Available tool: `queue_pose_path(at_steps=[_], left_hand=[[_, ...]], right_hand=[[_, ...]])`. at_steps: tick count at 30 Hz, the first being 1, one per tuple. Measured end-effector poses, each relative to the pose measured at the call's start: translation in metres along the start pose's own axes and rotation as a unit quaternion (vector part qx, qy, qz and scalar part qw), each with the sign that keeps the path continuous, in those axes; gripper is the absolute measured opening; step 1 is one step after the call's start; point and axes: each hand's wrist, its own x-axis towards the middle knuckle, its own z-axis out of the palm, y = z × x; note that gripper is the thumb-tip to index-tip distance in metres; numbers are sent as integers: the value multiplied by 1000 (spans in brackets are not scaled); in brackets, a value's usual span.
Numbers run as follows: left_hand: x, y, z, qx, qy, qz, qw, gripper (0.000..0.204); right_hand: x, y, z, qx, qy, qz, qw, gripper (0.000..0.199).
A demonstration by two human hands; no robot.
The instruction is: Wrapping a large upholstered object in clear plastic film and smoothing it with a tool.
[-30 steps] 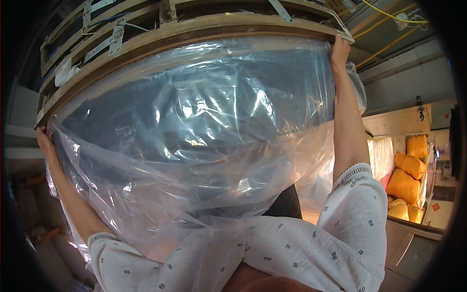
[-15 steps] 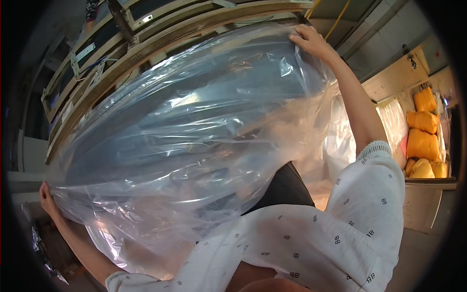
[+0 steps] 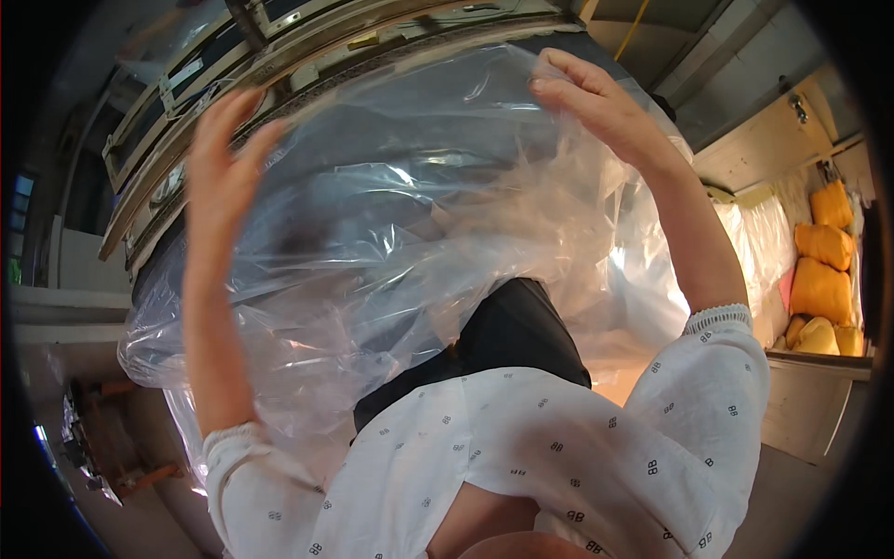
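Note:
A large clear plastic sheet [image 3: 391, 252] lies loose and wrinkled over a dark flat surface and hangs down in front of me. My left hand [image 3: 228, 154] is raised above the sheet's left part. Its fingers are spread and slightly blurred, with nothing in them. At the far right, my right hand [image 3: 591, 93] has thumb and fingers bent together at the sheet's far edge, and the plastic gathers below them. The exact grip there is partly hidden. Black cloth [image 3: 521, 326] at my lap shows against the sheet.
A slatted wooden frame [image 3: 307, 51] with metal brackets runs along the far side. To the right are stacked orange bundles [image 3: 821, 284] on a shelf and a wooden panel [image 3: 773, 140]. A small wooden stool-like thing [image 3: 121, 433] stands at lower left.
My left hand has let go of the sheet's left edge and moved up and right, opening. The sheet has slackened and slid off the wooden frame's near edge. My right hand has shifted slightly left.

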Motion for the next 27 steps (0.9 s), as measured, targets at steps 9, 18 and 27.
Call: queue_pose_path(at_steps=[9, 18, 27], left_hand=[[-34, 56, 59, -344, -12, -108, 933, 10], [-221, -12, -245, 129, 311, -357, 871, 32], [-270, -77, -395, 346, 273, -251, 862, 39]], right_hand=[[-21, 10, -39, -329, 5, -89, 940, 18], [-43, 47, 28, -412, 21, -151, 898, 8], [-123, 93, 18, -535, -180, -3, 825, 20]])
